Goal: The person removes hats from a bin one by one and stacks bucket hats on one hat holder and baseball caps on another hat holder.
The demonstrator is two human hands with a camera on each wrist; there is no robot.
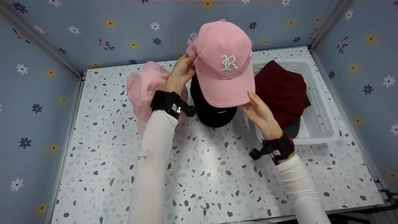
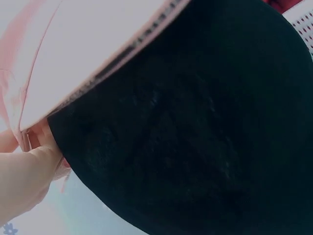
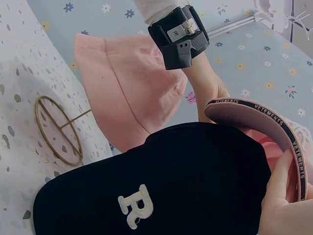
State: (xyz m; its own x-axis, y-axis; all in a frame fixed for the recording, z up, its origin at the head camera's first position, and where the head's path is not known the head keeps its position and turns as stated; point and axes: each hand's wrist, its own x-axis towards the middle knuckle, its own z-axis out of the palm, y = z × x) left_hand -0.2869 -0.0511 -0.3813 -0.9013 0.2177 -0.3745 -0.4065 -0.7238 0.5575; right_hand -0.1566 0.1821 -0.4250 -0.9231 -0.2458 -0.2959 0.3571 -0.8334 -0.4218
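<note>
A pink baseball cap (image 1: 214, 53) with a white embroidered letter R is held up between both hands, brim toward me. My left hand (image 1: 182, 71) pinches its side edge near the back. My right hand (image 1: 257, 112) pinches the brim's corner, fingers below and thumb at the edge. Directly beneath, a black cap (image 1: 214, 117) is partly covered by the pink one. The right wrist view shows a white R on this black cap (image 3: 195, 171), and lettered edging along the pink brim (image 3: 274, 120). Left of it sits a pink bucket hat (image 1: 143, 82), partly behind my left wrist.
A white perforated basket (image 1: 323, 124) stands at the right, holding a maroon hat (image 1: 279, 90) and a dark grey brim (image 1: 292, 129). Under the bucket hat, a gold wire stand (image 3: 76, 118) shows. Flowered panels (image 1: 31, 93) enclose the speckled table (image 1: 199, 186) at the back and sides.
</note>
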